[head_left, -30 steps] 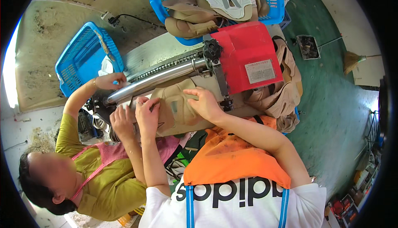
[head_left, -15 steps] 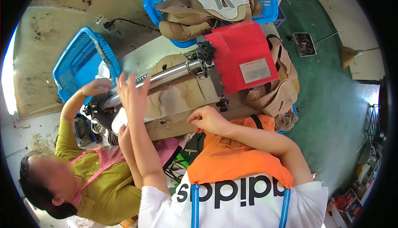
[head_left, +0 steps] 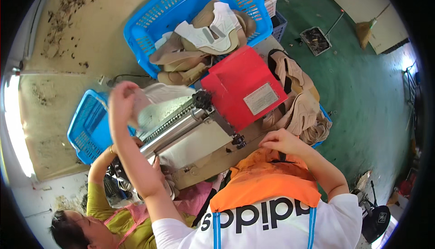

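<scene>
Left hand [head_left: 121, 98] grip looks closed on blurred pale piece [head_left: 161, 93], beyond steel roller [head_left: 176, 130].
Right hand [head_left: 284, 142] half-curled near red housing [head_left: 240, 79], can't tell if holding anything. One-edge hold could let piece fold or slip; co-worker's hand [head_left: 157, 166] beside left forearm [head_left: 142, 172] risks a bump. Red housing stands between right hand and loaded blue basket [head_left: 140, 27].

Basket [head_left: 174, 16] behind machine [head_left: 244, 88], second basket [head_left: 88, 129] left, shoe pieces [head_left: 303, 113] right, perhaps in container [head_left: 325, 112]

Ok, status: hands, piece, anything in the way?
Left hand gripping pale, blurred piece beyond roller. Right hand curled, apparently empty. Co-worker's hands near roller's left end.
</scene>
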A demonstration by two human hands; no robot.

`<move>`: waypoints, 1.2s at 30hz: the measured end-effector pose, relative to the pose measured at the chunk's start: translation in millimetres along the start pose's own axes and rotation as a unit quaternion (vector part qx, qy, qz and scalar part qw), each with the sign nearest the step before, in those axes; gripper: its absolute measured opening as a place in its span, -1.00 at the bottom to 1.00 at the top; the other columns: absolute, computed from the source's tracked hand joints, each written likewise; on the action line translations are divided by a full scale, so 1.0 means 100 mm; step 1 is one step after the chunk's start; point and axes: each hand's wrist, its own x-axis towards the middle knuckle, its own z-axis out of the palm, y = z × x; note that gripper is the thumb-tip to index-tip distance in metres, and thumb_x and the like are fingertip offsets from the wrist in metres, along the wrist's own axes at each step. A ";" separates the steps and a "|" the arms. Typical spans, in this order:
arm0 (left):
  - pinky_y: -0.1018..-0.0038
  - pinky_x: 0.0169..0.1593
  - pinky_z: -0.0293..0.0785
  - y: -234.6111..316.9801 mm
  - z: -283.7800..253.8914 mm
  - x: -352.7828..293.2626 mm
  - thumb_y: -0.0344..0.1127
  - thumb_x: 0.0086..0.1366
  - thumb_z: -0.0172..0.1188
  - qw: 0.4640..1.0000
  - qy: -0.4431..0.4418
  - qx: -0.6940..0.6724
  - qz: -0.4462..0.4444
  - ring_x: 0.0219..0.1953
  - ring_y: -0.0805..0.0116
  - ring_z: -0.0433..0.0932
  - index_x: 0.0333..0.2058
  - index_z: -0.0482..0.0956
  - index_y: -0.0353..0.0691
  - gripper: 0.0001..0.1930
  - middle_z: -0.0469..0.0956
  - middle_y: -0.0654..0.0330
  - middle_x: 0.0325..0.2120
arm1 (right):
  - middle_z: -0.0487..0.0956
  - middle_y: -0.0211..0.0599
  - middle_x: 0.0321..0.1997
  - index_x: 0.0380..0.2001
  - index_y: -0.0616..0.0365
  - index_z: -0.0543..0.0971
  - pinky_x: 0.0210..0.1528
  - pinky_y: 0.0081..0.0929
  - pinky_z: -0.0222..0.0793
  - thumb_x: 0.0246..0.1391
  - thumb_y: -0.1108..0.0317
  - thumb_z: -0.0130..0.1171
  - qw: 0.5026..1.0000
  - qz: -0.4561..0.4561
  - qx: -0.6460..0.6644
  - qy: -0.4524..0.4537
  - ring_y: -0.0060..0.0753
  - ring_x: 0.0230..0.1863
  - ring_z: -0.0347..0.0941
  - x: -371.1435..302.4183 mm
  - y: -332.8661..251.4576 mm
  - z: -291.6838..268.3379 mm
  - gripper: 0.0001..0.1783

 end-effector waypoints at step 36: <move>0.24 0.17 0.15 1.73 0.74 -1.04 -0.50 -0.22 0.32 0.914 -0.198 -0.242 0.260 0.17 0.08 0.19 -0.03 0.41 -0.19 -0.36 0.38 0.12 0.00 | 0.46 -0.09 -0.41 -0.38 0.20 0.44 -0.28 -0.31 0.32 -0.10 0.39 0.08 0.850 -0.053 -0.274 0.447 -0.07 -0.33 0.42 -0.37 0.35 -0.88 -0.83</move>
